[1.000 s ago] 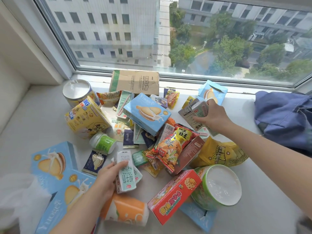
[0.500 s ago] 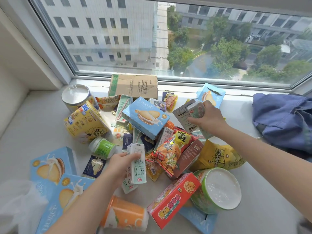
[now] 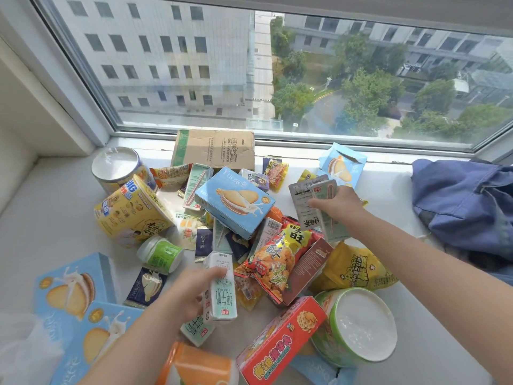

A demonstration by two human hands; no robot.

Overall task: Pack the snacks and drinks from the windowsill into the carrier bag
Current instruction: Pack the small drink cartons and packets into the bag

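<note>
A heap of snacks and drinks covers the white windowsill (image 3: 50, 218). My left hand (image 3: 191, 293) grips a pale green milk carton (image 3: 222, 290), held upright above a second carton (image 3: 195, 330) lying flat. My right hand (image 3: 338, 207) holds two flat drink cartons (image 3: 313, 207) together, lifted over the pile's right side. A blue biscuit box (image 3: 236, 201) sits atop the heap. A red-yellow snack bag (image 3: 280, 257) lies between my hands. The white carrier bag (image 3: 19, 348) shows at the bottom left corner.
A yellow tub (image 3: 130, 215), a white-lidded can (image 3: 116, 168) and a brown cardboard box (image 3: 213, 148) stand at the back. A green tub (image 3: 358, 326), red box (image 3: 277, 343) and orange cup (image 3: 200, 365) lie in front. Blue clothing (image 3: 466, 204) is heaped at right.
My left hand has lifted the milk carton off the sill and turned it upright. My right hand has raised its two cartons slightly away from the pile.
</note>
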